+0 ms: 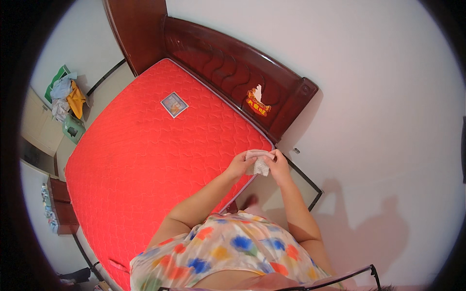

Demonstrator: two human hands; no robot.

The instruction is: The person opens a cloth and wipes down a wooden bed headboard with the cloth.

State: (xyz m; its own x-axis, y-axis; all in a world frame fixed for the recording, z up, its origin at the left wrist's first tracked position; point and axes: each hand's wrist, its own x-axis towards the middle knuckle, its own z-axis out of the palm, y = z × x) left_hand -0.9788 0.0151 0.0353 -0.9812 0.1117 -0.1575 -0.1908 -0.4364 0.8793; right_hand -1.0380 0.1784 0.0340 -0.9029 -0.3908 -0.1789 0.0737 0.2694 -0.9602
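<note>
Between both hands, close to the bed's right edge, is a thin white cloth (261,167), partly folded and partly hanging in crumples. Its left end is gripped by my left hand (237,165), the fingers closed on it. My right hand (279,169) pinches the other end between thumb and fingers. Whether the cloth is fabric or a paper wipe I cannot tell. Beneath and left of my hands lies the red quilted mattress (160,160).
A dark wooden headboard (213,58) with a torn red-and-gold sticker (258,103) runs along the far side. On the mattress lies a framed picture (174,105). Clothes (65,94) are heaped over a green chair (73,130) at the left. A white wall (378,121) stands close on the right.
</note>
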